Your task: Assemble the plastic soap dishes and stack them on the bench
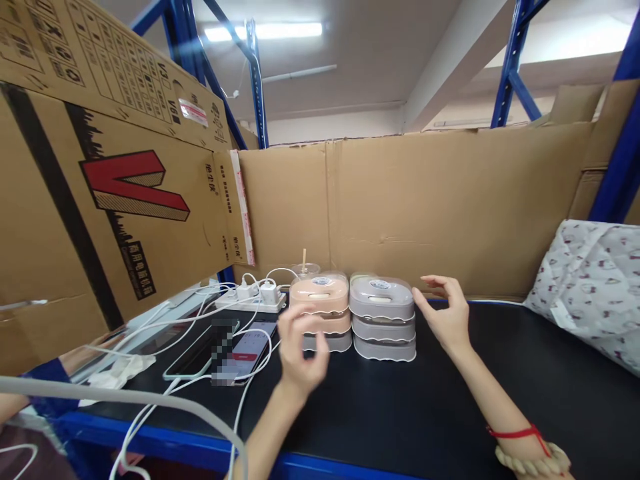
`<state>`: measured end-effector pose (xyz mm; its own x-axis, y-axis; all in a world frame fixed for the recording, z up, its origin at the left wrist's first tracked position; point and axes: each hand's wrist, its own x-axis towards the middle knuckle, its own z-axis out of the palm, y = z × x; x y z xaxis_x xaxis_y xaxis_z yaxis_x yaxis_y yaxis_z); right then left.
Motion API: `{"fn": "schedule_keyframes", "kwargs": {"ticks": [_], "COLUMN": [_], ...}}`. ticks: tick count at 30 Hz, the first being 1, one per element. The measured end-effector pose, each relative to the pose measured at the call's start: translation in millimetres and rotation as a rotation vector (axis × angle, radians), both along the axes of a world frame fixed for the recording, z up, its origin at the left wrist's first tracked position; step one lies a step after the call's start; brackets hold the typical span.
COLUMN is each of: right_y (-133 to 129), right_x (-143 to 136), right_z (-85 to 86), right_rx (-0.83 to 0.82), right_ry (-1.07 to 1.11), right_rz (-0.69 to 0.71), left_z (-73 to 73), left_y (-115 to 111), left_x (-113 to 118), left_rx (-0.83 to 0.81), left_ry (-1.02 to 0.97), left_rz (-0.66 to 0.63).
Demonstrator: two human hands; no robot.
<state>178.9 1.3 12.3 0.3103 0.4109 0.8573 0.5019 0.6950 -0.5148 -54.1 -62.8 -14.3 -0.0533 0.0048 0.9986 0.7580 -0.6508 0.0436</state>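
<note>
Two stacks of oval boxes with wavy rims stand side by side on a black tabletop. The left stack has pinkish boxes (337, 293) above a grey box (340, 343); the right stack (384, 328) is all grey. Clear lids with a round label cover the top boxes. My left hand (303, 350) is raised in front of the left stack, fingers curved and thumb apart, hiding part of it; it holds nothing. Beside the upper right end of the grey stack is my right hand (447, 317), open, its thumb tip very close to the lid; contact is unclear.
Left of the boxes lie two phones (200, 350) (253, 353), white cables (175, 393), a power strip (273, 307) and crumpled tissue (123, 373). A clear cup (306, 269) with a straw stands behind. Cardboard (425, 213) walls the back; a large carton (125, 200) leans left, a patterned bag (595, 287) sits right.
</note>
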Motion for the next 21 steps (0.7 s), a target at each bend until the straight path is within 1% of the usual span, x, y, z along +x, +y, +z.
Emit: {"fn": "schedule_keyframes", "kwargs": {"ticks": [2, 4, 5, 6, 8, 10, 12, 14, 15, 18, 20, 21], "right_y": [3, 7, 9, 13, 20, 28, 36, 42, 45, 48, 47, 45], "right_x": [1, 3, 5, 6, 11, 16, 20, 24, 25, 26, 24, 23], "right_z": [-0.8, -1.0, -0.6, 0.2, 3.4, 8.1, 13.1, 16.2, 16.6, 13.0, 8.9, 7.0], "right_rx": [0.025, 0.006, -0.024, -0.064, -0.153, -0.24, -0.321, -0.383, -0.403, -0.442, -0.463, -0.472], "right_ry": [-0.124, -0.201, -0.221, -0.233, -0.258, -0.3, -0.355, -0.389, -0.393, -0.374, -0.355, -0.346], "right_rz": [-0.001, 0.037, 0.066, 0.099, 0.176, 0.268, 0.368, 0.46, 0.498, 0.577, 0.604, 0.613], "left_z": [-6.6, -11.3, -11.8, -10.7, -4.1, 5.4, 13.2, 15.3, 13.8, 0.6, -11.7, -17.4], "left_y": [-18, -28, -30, -28, -17, 1, 21, 38, 44, 54, 54, 52], "left_x": [31, 64, 79, 94, 117, 130, 132, 126, 121, 106, 99, 96], "left_rx": [-0.005, 0.112, 0.198, 0.222, 0.204, 0.069, -0.082, -0.154, -0.159, -0.108, -0.043, -0.008], "left_ry": [0.112, 0.288, 0.429, 0.547, 0.679, 0.775, 0.77, 0.735, 0.741, 0.862, 0.934, 0.939], "left_rz": [-0.126, -0.228, -0.269, -0.308, -0.386, -0.458, -0.449, -0.413, -0.403, -0.423, -0.442, -0.445]}}
